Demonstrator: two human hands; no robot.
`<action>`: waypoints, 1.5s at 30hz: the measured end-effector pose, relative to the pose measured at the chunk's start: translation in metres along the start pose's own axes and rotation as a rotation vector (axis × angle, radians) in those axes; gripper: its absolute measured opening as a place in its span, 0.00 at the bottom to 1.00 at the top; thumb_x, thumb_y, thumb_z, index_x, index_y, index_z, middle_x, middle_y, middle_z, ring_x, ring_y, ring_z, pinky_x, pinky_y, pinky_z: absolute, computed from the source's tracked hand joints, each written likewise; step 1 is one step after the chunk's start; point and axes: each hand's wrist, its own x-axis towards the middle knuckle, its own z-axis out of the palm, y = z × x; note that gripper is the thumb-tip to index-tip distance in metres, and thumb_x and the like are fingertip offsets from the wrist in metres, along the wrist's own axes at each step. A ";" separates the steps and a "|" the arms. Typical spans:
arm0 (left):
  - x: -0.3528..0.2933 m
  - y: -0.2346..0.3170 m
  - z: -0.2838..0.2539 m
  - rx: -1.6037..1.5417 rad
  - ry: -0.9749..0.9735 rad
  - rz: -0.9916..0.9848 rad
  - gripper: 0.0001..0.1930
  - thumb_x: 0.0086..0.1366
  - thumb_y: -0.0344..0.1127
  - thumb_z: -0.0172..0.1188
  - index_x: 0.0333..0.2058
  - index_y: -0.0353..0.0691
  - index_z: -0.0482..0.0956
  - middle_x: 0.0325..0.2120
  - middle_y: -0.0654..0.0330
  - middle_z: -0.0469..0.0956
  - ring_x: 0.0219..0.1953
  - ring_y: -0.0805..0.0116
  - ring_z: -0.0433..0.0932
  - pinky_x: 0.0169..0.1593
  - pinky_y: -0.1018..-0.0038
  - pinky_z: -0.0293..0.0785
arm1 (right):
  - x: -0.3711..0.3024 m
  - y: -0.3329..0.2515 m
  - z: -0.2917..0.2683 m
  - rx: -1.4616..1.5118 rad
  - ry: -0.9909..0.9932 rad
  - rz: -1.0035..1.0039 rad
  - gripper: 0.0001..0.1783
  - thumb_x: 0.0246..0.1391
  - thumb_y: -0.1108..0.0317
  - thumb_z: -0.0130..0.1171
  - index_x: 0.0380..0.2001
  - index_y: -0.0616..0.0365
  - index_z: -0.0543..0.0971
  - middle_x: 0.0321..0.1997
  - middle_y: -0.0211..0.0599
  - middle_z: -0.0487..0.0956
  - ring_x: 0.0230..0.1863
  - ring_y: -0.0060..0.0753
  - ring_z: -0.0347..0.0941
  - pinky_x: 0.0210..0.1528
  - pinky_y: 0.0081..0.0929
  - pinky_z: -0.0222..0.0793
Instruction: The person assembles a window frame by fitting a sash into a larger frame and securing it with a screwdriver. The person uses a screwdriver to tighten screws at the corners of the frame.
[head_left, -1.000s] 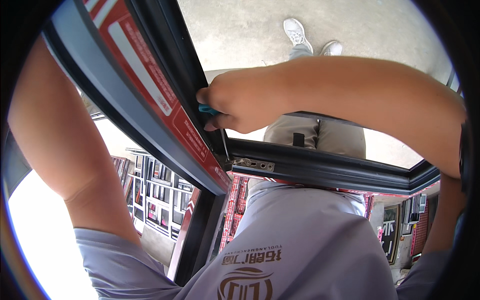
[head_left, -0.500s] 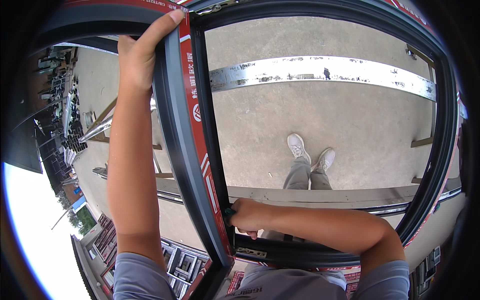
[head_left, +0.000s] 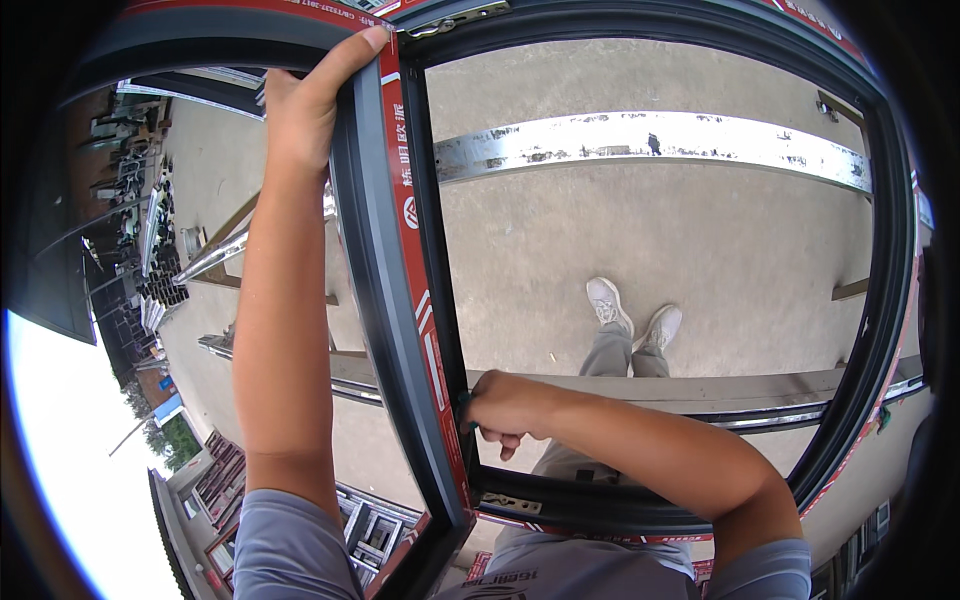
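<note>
A dark window sash (head_left: 378,250) with red protective film along its edge stands swung out from a larger black window frame (head_left: 890,260). My left hand (head_left: 305,110) grips the sash near its far corner, thumb over the edge and fingers behind. At the near end of the same sash edge, my right hand (head_left: 508,408) is closed, fingers curled, against the inner side. Something small and dark green shows at its fingertips, too little to name. Metal hinge arms (head_left: 508,503) join sash and frame at the near corner and at the far corner (head_left: 460,20).
Beneath the frame, a worn silvery beam (head_left: 650,135) and a nearer support rail (head_left: 720,390) cross above the concrete floor. My shoes (head_left: 610,305) stand between them. Stacked window frames (head_left: 375,530) lie at the near left, and metal profiles (head_left: 150,230) at the far left.
The sash and frame sit slightly farther right in view. My left hand keeps its grip. My right hand has shifted slightly up the sash edge, its lower fingers hanging a little lower.
</note>
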 end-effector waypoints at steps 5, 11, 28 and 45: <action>0.001 0.000 -0.006 0.121 0.032 -0.005 0.31 0.52 0.51 0.78 0.46 0.31 0.81 0.35 0.51 0.86 0.34 0.67 0.86 0.44 0.70 0.84 | -0.055 -0.015 -0.032 -0.028 0.017 -0.214 0.15 0.64 0.64 0.58 0.42 0.67 0.81 0.16 0.29 0.68 0.13 0.25 0.64 0.27 0.32 0.77; -0.002 0.004 -0.002 0.110 0.076 -0.016 0.29 0.51 0.49 0.79 0.43 0.31 0.81 0.33 0.51 0.84 0.31 0.67 0.85 0.41 0.71 0.83 | -0.163 -0.014 -0.052 -0.095 0.376 -0.654 0.17 0.73 0.56 0.56 0.49 0.59 0.80 0.26 0.26 0.72 0.28 0.16 0.68 0.32 0.26 0.69; 0.002 0.005 0.000 0.044 0.092 -0.067 0.24 0.54 0.43 0.78 0.42 0.32 0.81 0.31 0.53 0.84 0.29 0.68 0.83 0.38 0.73 0.81 | -0.077 -0.115 -0.078 -0.853 0.745 -1.155 0.14 0.70 0.57 0.54 0.44 0.59 0.76 0.41 0.52 0.81 0.45 0.60 0.78 0.47 0.49 0.72; 0.003 0.000 -0.006 0.042 0.018 -0.122 0.26 0.54 0.45 0.78 0.44 0.30 0.82 0.31 0.53 0.86 0.29 0.70 0.86 0.38 0.75 0.84 | -0.025 -0.111 -0.080 -0.831 1.069 -1.447 0.10 0.61 0.63 0.63 0.36 0.59 0.79 0.29 0.45 0.80 0.33 0.51 0.80 0.37 0.45 0.76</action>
